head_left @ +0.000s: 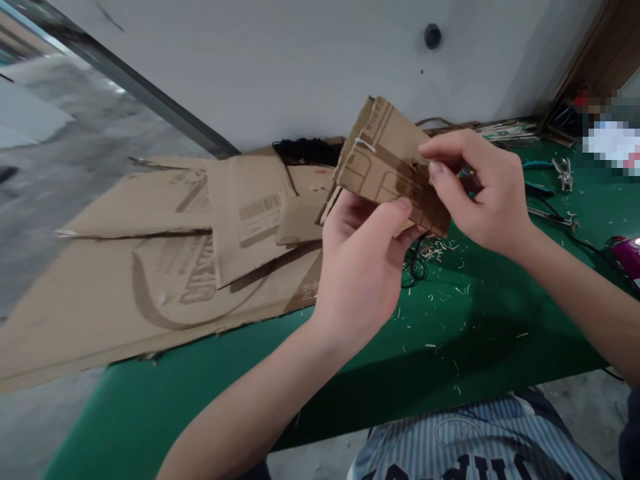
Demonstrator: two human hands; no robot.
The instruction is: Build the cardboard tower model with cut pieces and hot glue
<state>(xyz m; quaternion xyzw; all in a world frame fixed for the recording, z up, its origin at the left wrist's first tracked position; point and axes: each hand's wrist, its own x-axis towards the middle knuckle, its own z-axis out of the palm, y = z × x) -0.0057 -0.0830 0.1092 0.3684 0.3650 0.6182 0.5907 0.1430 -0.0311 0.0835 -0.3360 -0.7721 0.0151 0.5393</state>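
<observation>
The left hand [360, 267] grips the lower edge of a small cardboard piece [385, 160], held above the green surface [475, 320]. The right hand [480, 193] has its fingers pinched on the piece's 3 o'clock edge. 1 white tie [365, 143] already sits at 11 o'clock, perhaps threaded through. Flattened cardboard sheets [150, 267] lie at 9 o'clock.

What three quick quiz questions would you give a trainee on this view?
1. True or false: the cardboard piece lies flat on the green table.
2. Which hand grips it from below? A: left hand. B: right hand.
3. Fill in: the flattened cardboard sheets lie to the person's ____.
Key: 1 false, both hands hold it up above the table; 2 A, while the right hand pinches its right edge; 3 left.
</observation>
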